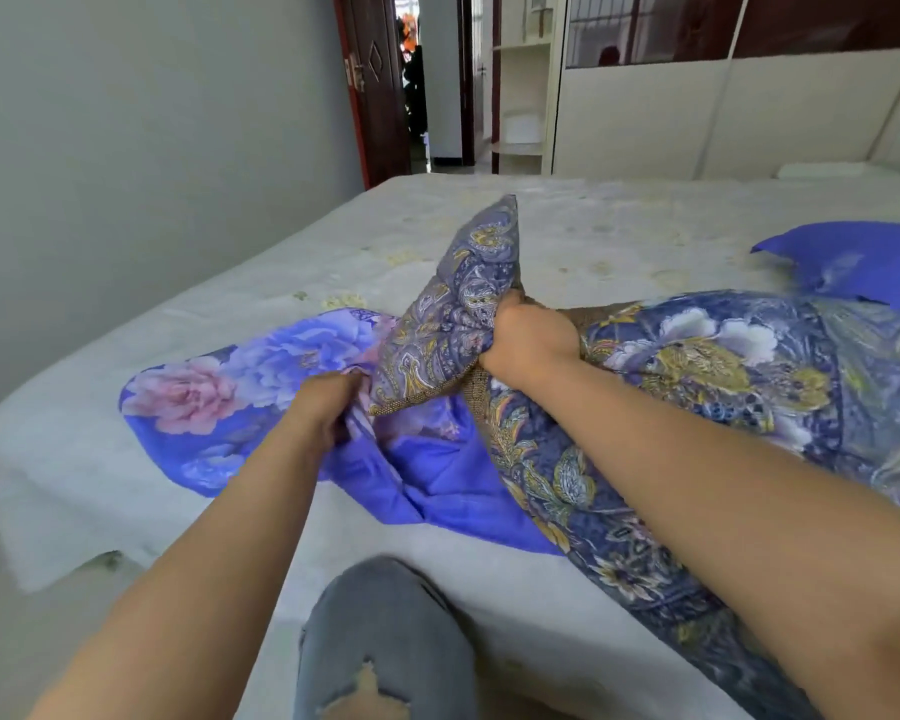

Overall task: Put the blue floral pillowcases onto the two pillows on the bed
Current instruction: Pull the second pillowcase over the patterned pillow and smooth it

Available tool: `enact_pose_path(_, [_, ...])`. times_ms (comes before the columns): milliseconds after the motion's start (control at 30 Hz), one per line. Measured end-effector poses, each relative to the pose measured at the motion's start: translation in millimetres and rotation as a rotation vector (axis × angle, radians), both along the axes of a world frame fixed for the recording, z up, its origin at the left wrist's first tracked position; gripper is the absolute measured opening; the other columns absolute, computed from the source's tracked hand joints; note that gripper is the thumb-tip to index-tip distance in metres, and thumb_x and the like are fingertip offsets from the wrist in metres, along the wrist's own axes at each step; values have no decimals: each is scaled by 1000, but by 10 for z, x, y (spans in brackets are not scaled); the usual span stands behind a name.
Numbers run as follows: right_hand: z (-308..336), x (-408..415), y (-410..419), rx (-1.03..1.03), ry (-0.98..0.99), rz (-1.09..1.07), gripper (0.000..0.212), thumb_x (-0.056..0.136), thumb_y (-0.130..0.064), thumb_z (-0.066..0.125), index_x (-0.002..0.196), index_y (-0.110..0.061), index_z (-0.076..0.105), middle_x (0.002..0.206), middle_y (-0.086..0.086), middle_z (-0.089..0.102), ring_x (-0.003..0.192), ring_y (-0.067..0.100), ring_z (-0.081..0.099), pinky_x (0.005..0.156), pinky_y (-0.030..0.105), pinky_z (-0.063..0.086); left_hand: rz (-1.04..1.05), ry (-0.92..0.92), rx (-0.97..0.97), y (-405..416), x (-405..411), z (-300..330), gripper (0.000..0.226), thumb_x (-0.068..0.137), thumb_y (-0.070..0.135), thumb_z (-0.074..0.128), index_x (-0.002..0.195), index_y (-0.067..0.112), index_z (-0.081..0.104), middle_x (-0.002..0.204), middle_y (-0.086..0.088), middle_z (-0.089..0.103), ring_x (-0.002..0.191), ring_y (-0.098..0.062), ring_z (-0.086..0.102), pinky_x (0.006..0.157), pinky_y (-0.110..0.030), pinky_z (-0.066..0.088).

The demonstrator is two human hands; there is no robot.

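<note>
Filling most of the view, the bed point(619, 226) runs from the near edge toward 12 o'clock, its pale sheet bare across the far half and along the left side, where the left edge drops to the floor at 9 o'clock. A patterned pillow point(697, 387) lies from 5 o'clock up toward the centre, one end bunched and standing upright. The blue floral pillowcase point(230, 407) is spread flat at 9 o'clock from the centre, well inside the bed's left edge, its open end beneath the pillow's raised corner. A second blue pillowcase point(863, 265) lies at 3 o'clock, apart from the pillow. The right hand point(528, 337) is fisted round the pillow's gathered end. The left hand point(328, 402) pinches the pillowcase's open edge, fingers curled into the cloth.
</note>
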State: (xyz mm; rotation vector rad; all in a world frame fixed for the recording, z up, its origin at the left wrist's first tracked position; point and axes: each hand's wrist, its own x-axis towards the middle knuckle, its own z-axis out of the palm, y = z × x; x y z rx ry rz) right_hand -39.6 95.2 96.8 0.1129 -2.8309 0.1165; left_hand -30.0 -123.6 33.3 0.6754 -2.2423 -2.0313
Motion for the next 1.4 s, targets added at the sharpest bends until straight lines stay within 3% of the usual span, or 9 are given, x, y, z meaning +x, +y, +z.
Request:
enact_pose_path(133, [-197,-35,-233,56,-17,-17,84,85,-37,57,147,0,12,93,9,64,76,27,60,55,28,38,31,76,468,-26,-6,253,19,88,5,47,87,8,66,62,-3,59,51,-12,53,52,-24,46])
enact_pose_path(333, [-188,87,-410,3,-66,9,79,87,-30,53,149,-5,12,86,7,60,60,22,45,48,26,30,-132,-37,307,403,64,261,31,95,7,40,66,18,41,37,6,45,26,-3,42,30,-10,34])
enact_pose_path(533, [-228,452,-402,201,-39,326,64,86,-30,51,143,-10,28,67,0,44,56,23,41,46,26,31,60,49,287,43,-238,395,31,94,12,44,63,15,48,43,1,51,40,-11,51,39,-12,36])
enact_pose_path(667, [-241,658,-368,348,-13,476,68,85,-30,51,145,-11,24,62,-2,40,53,22,39,43,23,27,30,48,-336,-313,-307,478,19,86,2,54,71,15,54,73,-7,54,73,-24,54,63,-28,45])
enact_pose_path(800, [-265,760,-412,442,10,566,73,83,-28,53,147,-11,22,65,-2,49,54,22,41,44,22,28,-86,0,-1092,-464,-245,597,32,86,17,58,116,6,56,108,-20,62,100,-34,59,81,-35,44])
enact_pose_path(1000, [-242,781,-529,571,53,681,71,82,-26,57,144,-9,28,82,3,63,68,28,58,44,23,21,-123,135,-806,-123,-233,1070,20,81,11,53,61,9,55,60,-12,48,60,-25,42,55,-27,37])
enact_pose_path(1100, [-188,713,-556,549,-10,660,53,82,-26,57,131,-11,43,80,2,57,70,27,56,44,24,20,-196,223,-752,197,-155,1239,13,74,5,55,61,6,53,57,-11,43,58,-22,36,51,-26,31])
enact_pose_path(1267, [-238,562,-483,363,-46,558,71,76,-34,61,141,-21,33,139,11,31,85,31,60,57,28,36,-544,245,-1337,673,142,1310,18,88,28,55,87,14,67,91,-7,66,88,-26,59,69,-26,39])
enact_pose_path(1400, [-215,490,-414,302,-69,513,86,76,-41,59,149,-27,16,158,9,0,96,31,61,62,29,42,-414,90,-1652,551,203,1278,28,89,28,58,112,12,61,118,-7,61,110,-28,56,78,-30,41])
